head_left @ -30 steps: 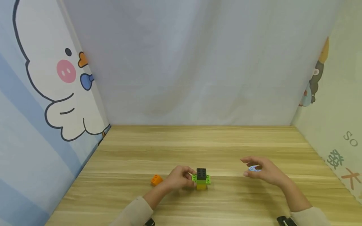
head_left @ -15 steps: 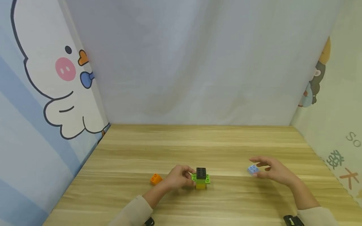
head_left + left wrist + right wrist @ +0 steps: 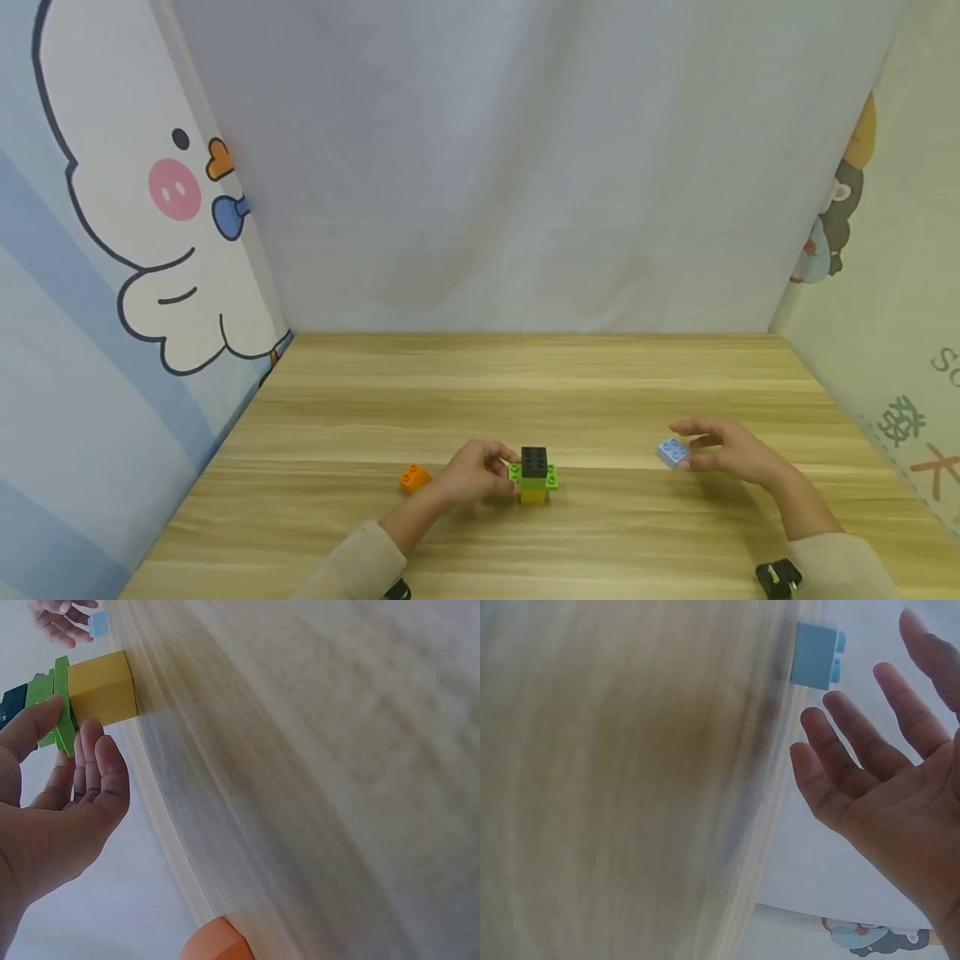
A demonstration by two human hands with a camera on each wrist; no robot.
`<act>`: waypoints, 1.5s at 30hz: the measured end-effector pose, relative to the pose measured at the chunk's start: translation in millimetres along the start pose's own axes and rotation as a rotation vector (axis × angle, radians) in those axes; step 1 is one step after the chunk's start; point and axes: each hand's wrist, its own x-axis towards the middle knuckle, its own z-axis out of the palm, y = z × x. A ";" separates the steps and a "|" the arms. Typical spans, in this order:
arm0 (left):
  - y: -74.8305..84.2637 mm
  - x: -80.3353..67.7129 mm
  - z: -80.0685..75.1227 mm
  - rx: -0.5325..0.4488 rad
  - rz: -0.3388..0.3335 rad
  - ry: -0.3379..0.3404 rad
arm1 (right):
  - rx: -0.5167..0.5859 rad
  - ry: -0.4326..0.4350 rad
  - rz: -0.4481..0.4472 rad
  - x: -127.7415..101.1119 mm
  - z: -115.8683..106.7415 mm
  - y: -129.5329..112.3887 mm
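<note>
The left hand [image 3: 474,472] steadies a small stack of plastic bricks [image 3: 533,475], black on top, a wide green plate in the middle, yellow at the bottom, standing on the pale wooden tabletop [image 3: 525,383]. In the left wrist view, thumb and fingers pinch the green plate's edge [image 3: 61,705]. The right hand [image 3: 727,454] sits at the stack's 3 o'clock, well apart from it, fingers spread and relaxed, gripping nothing. The small light-blue studded brick [image 3: 672,451] lies on the table just beside its fingertips; the right wrist view shows a clear gap between brick [image 3: 816,654] and fingers [image 3: 855,742]. A small orange brick [image 3: 414,477] lies at the stack's 9 o'clock, just beyond the left hand.

To do this well, I judge the left hand should hold low and firm, leaving the black top studs bare, while the right takes the blue brick by its side walls, studs up.

Compared with a second ago, the blue brick no longer sits under the right hand's curled fingers; it is uncovered, and the hand has drawn back towards 3 o'clock. Stack and left hand are unchanged.
</note>
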 end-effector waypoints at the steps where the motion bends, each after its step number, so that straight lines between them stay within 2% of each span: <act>1: -0.5 0.1 0.3 0.002 -0.001 0.002 | 0.015 -0.014 0.000 0.9 -0.2 1.7; 5: -2.5 0.2 1.0 0.003 -0.006 0.007 | 0.036 -0.061 0.006 5.5 -0.8 7.1; 12: -4.5 -0.8 0.9 0.001 -0.007 0.011 | -0.037 -0.065 0.031 12.1 -3.9 7.2; 19: -4.6 -1.4 1.2 -0.003 -0.007 0.006 | -0.006 -0.110 0.065 16.8 -7.7 8.8; 22: -4.3 -1.6 1.3 -0.004 -0.008 0.004 | -0.038 -0.112 0.068 19.5 -7.6 10.8; 29: -4.4 -0.8 2.1 -0.010 -0.019 -0.003 | -0.104 -0.080 0.045 23.1 -5.1 14.3; 34: -4.5 -0.6 2.1 -0.008 -0.024 0.000 | -0.101 -0.061 0.051 21.8 -3.0 13.5; 45: -1.3 -0.8 1.4 -0.007 -0.017 0.000 | -0.048 0.079 0.111 13.0 -10.7 -8.7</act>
